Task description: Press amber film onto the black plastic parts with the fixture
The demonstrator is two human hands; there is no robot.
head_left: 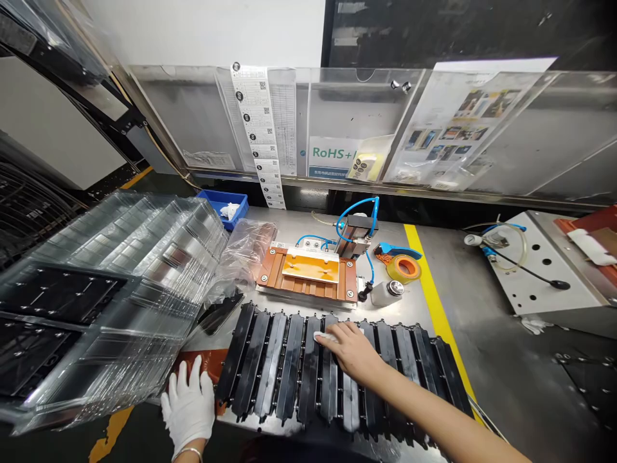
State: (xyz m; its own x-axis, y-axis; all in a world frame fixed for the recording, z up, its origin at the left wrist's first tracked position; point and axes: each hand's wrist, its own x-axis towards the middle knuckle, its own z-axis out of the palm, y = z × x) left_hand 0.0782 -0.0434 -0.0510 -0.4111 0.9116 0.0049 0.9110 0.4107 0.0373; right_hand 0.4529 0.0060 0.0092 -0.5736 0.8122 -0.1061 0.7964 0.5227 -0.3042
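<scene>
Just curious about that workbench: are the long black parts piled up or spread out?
Spread out: the black parts lie side by side in one row, edges overlapping.

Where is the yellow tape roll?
In the head view, the tape roll lies right of centre, between the orange block and the yellow line, beside a small bottle.

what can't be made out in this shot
Head view:
- white wipe: mostly covered by the right hand, so its shape is unclear.
- black panels: near ends hidden by that arm and the bottom edge.
- left hand: hides whatever lies under its palm.
- label strip: print too small to read.
- clear trays: glare blurs their contents.
</scene>
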